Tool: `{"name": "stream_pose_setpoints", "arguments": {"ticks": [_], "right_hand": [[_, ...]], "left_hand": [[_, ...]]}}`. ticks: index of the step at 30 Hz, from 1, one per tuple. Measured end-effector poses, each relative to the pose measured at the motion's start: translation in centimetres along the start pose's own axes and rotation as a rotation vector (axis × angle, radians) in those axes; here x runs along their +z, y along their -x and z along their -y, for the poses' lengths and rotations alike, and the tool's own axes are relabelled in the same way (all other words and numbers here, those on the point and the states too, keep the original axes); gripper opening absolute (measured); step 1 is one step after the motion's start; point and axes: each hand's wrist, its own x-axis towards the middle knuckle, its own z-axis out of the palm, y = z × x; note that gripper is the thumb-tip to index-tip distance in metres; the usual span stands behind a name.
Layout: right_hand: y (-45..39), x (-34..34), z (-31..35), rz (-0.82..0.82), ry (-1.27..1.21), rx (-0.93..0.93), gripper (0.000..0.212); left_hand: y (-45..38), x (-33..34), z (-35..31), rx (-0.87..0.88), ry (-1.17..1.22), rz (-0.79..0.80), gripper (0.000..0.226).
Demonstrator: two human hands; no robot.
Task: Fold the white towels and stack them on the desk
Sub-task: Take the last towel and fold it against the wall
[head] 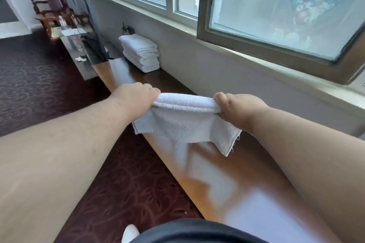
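A white towel [185, 122] hangs doubled over in the air above the glossy wooden desk [223, 181]. My left hand [138, 96] grips its folded top edge at the left end, and my right hand [235, 108] grips the right end. The loose lower edges droop toward the desk, with one frayed corner hanging lowest at the right. Farther along the desk, against the wall, stands a neat stack of folded white towels [141, 53].
A wall with a long window sill [256, 53] runs along the desk's right side. Dark patterned carpet [39, 76] lies to the left. A mirrored cabinet [83, 49] and wooden chairs [51, 19] stand beyond the desk's far end.
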Motion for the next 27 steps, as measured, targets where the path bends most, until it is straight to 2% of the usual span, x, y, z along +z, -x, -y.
{"name": "stream_pose_setpoints", "arguments": {"ticks": [9,16,22,27], "right_hand": [[-15.2,-2.4,10.4,-0.041,0.019,-0.09,0.031],[-28.7,-3.5,19.1,-0.072,-0.004,-0.062,0.029],[-36.5,-3.1,22.3,-0.067,0.002,-0.065,0.03],[-42.6,-1.8,22.0,-0.087,0.034,-0.101,0.039]], "left_hand": [[3.3,6.3,15.7,-0.101,-0.078,-0.016,0.027],[2.8,11.5,30.8,-0.067,-0.147,-0.023,0.031],[0.9,14.9,38.0,-0.08,-0.174,0.015,0.029],[-2.8,17.8,42.0,-0.068,-0.147,0.008,0.029]]}}
